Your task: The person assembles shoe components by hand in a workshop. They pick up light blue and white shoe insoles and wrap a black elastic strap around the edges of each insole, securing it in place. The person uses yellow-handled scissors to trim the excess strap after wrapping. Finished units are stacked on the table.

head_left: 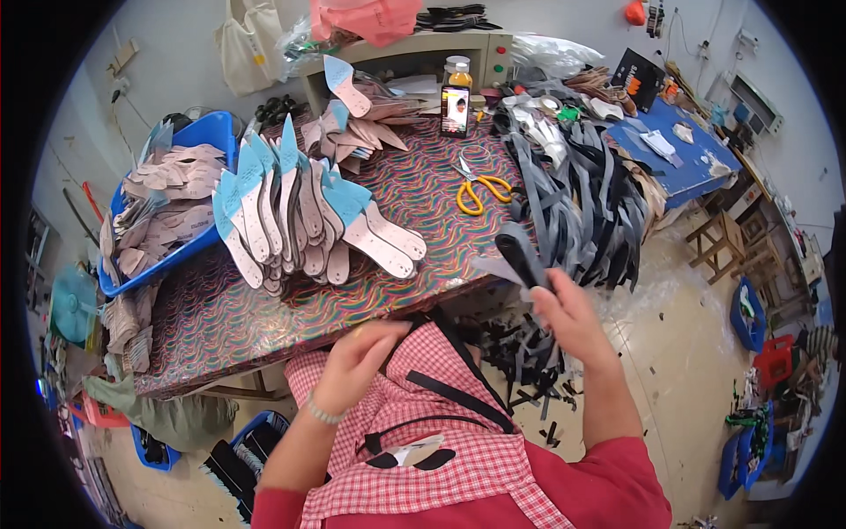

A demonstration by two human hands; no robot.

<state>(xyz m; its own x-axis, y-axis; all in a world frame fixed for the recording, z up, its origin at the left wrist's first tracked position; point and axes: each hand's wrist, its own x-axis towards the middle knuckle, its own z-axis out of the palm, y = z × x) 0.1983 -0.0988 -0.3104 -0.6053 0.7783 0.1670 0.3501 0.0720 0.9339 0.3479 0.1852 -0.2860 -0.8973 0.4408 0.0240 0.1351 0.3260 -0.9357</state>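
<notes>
My right hand [568, 313] is closed round a black and grey elongated piece [520, 251] with a rounded upper end, held over the table's right front corner. A pale translucent flap [498, 267] sticks out at its left. Above my lap, near the front edge, my left hand [363, 357] has its fingers drawn together; the fingertips blur, and whatever they hold cannot be made out. Yellow-handled scissors [480, 189] lie beyond my right hand. Left of them is a heap of shoe-insole pieces [308, 212], pale pink with blue ends. Grey and black strips [586, 194] hang over the table's right side.
A blue bin [227, 132] of pale pieces stands at the table's left. A lit phone [455, 112] leans upright before a bottle [457, 69]. Dark scraps [529, 357] litter the floor at the right. Wooden stools [716, 242] stand farther right, near a blue table [674, 163].
</notes>
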